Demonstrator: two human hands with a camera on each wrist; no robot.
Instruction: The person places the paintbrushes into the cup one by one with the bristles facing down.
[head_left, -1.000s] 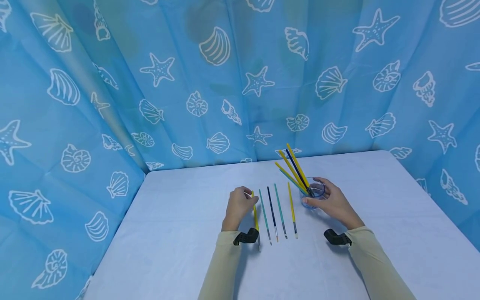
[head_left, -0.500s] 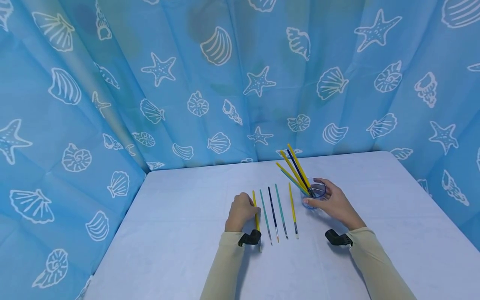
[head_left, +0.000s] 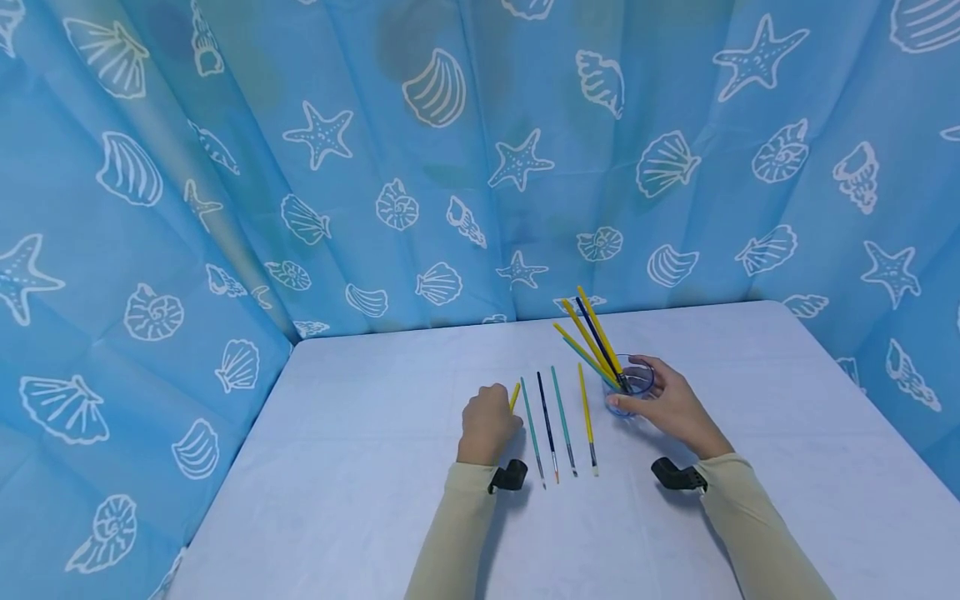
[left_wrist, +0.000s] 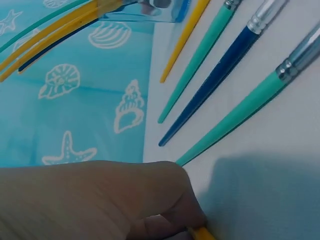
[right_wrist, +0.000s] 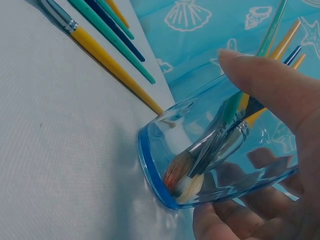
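Observation:
My left hand (head_left: 489,427) pinches a yellow paintbrush (head_left: 514,397) at the left end of a row; the hand hides most of its length. In the left wrist view only a bit of that yellow handle (left_wrist: 203,234) shows below the thumb. The right hand (head_left: 670,407) grips a clear blue-tinted cup (right_wrist: 150,155) standing on the table, thumb on one side and fingers round the other. Several brushes lean in the cup, bristles (right_wrist: 180,172) down, with yellow, navy and teal handles (head_left: 576,325) fanning out to the left.
Between the hands lie a teal brush (head_left: 533,429), a navy brush (head_left: 548,421), another teal brush (head_left: 564,421) and a yellow brush (head_left: 586,408), handles pointing away from me. A white cloth covers the table (head_left: 360,467). A blue seashell curtain (head_left: 465,167) hangs behind and at both sides.
My left hand has slid down along the leftmost yellow brush and closed on it; the brush's top has tilted slightly right. The right hand stays on the cup.

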